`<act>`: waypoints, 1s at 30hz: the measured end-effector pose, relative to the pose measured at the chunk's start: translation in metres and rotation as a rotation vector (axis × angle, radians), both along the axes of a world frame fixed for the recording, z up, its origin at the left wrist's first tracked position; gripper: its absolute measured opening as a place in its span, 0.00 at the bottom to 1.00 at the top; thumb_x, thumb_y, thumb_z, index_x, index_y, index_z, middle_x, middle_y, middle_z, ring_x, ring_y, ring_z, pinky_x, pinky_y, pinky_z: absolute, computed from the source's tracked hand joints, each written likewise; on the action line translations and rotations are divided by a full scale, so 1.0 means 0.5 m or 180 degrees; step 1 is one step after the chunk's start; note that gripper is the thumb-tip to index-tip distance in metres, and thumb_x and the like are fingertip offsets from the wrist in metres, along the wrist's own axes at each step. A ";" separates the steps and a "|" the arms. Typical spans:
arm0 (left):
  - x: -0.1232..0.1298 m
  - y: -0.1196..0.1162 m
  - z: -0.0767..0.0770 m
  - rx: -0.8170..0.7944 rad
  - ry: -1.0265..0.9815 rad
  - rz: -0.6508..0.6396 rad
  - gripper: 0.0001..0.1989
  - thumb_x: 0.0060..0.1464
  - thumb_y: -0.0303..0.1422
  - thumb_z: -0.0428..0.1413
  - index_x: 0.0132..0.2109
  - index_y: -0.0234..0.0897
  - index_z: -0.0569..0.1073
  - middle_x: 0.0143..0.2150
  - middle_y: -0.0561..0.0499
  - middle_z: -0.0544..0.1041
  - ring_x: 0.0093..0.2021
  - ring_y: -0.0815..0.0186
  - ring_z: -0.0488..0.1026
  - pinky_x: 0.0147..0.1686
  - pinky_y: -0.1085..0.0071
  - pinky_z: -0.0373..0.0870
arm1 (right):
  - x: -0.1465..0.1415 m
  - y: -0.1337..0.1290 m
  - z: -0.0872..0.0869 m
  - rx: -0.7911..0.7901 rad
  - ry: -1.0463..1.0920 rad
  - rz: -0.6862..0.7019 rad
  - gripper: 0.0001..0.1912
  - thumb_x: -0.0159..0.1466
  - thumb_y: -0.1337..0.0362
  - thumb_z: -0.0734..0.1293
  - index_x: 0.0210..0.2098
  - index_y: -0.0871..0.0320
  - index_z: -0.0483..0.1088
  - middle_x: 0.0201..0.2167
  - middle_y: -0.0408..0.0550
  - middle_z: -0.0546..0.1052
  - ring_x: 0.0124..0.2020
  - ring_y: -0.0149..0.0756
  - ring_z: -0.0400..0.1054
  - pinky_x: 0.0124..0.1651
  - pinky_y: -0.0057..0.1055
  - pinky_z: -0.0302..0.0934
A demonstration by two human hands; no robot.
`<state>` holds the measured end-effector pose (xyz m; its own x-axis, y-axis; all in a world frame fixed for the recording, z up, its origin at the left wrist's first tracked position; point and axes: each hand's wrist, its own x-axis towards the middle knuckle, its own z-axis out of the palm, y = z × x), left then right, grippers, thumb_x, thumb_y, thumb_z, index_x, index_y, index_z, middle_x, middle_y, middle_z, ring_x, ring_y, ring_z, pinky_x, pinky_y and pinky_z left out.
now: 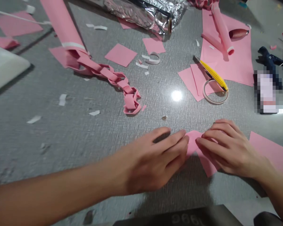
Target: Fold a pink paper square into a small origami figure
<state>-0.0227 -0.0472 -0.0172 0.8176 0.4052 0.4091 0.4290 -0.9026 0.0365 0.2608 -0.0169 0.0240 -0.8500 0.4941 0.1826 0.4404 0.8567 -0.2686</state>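
Note:
Between my two hands is a small piece of pink paper, its upper edge curved. My left hand has its fingertips pressed together on the left side of that paper. From the right, my right hand pinches the same paper with thumb and fingers. Under my right hand lies a flat pink paper piece, partly covered. A larger pink sheet sits to the right of it, behind the wrist. Beyond my hands, a pink paper chain of folded links runs from a rolled pink tube.
A yellow box cutter rests over a tape roll and pink squares. Rolled pink tubes lie on pink sheets at the back right. A foil roll is at the back. A phone is at right; white scraps are scattered.

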 end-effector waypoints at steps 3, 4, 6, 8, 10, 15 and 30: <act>0.001 0.006 -0.003 -0.0047 -0.0154 0.0052 0.16 0.78 0.34 0.50 0.49 0.32 0.82 0.55 0.40 0.83 0.58 0.53 0.77 0.55 0.53 0.75 | 0.000 0.000 0.001 -0.0185 0.0101 -0.0020 0.10 0.75 0.72 0.65 0.53 0.61 0.76 0.45 0.52 0.84 0.45 0.46 0.72 0.56 0.48 0.68; 0.002 0.007 -0.004 -0.0055 -0.0206 0.0055 0.15 0.77 0.33 0.50 0.49 0.32 0.81 0.54 0.41 0.83 0.57 0.53 0.78 0.55 0.53 0.75 | 0.000 0.001 0.002 -0.0231 0.0111 -0.0024 0.10 0.75 0.73 0.65 0.52 0.60 0.76 0.46 0.52 0.84 0.46 0.45 0.72 0.56 0.47 0.68; 0.003 0.007 -0.005 -0.0054 -0.0259 0.0066 0.13 0.75 0.27 0.50 0.53 0.31 0.80 0.53 0.42 0.84 0.57 0.53 0.78 0.55 0.54 0.75 | 0.001 0.002 0.001 -0.0266 0.0126 -0.0006 0.10 0.75 0.73 0.64 0.51 0.60 0.75 0.48 0.52 0.84 0.48 0.45 0.73 0.58 0.47 0.67; 0.004 0.006 -0.007 -0.0070 -0.0265 0.0097 0.15 0.74 0.24 0.49 0.57 0.30 0.79 0.55 0.41 0.84 0.58 0.54 0.78 0.58 0.54 0.74 | 0.002 0.004 0.001 -0.0251 0.0135 0.0066 0.10 0.75 0.74 0.63 0.51 0.60 0.75 0.50 0.52 0.85 0.49 0.45 0.74 0.60 0.47 0.66; 0.003 0.006 -0.008 -0.0135 -0.0207 0.0150 0.16 0.74 0.24 0.48 0.58 0.30 0.79 0.59 0.41 0.83 0.61 0.54 0.77 0.62 0.54 0.72 | 0.005 0.006 -0.001 -0.0205 0.0094 0.0140 0.11 0.75 0.74 0.62 0.52 0.61 0.74 0.51 0.52 0.85 0.51 0.45 0.74 0.63 0.49 0.64; 0.001 0.011 -0.005 -0.0075 -0.0170 0.0311 0.16 0.74 0.25 0.48 0.56 0.30 0.80 0.62 0.41 0.81 0.60 0.55 0.76 0.60 0.57 0.70 | 0.009 0.003 -0.009 -0.0015 0.0078 0.0331 0.11 0.75 0.75 0.63 0.52 0.63 0.76 0.50 0.52 0.86 0.51 0.43 0.74 0.65 0.48 0.64; 0.001 0.024 0.007 -0.0265 -0.0266 0.0094 0.20 0.77 0.23 0.43 0.56 0.27 0.79 0.58 0.41 0.84 0.59 0.54 0.79 0.61 0.53 0.71 | 0.000 0.009 -0.020 -0.0080 0.0022 0.0215 0.16 0.76 0.75 0.62 0.59 0.64 0.74 0.59 0.55 0.83 0.63 0.49 0.71 0.72 0.51 0.58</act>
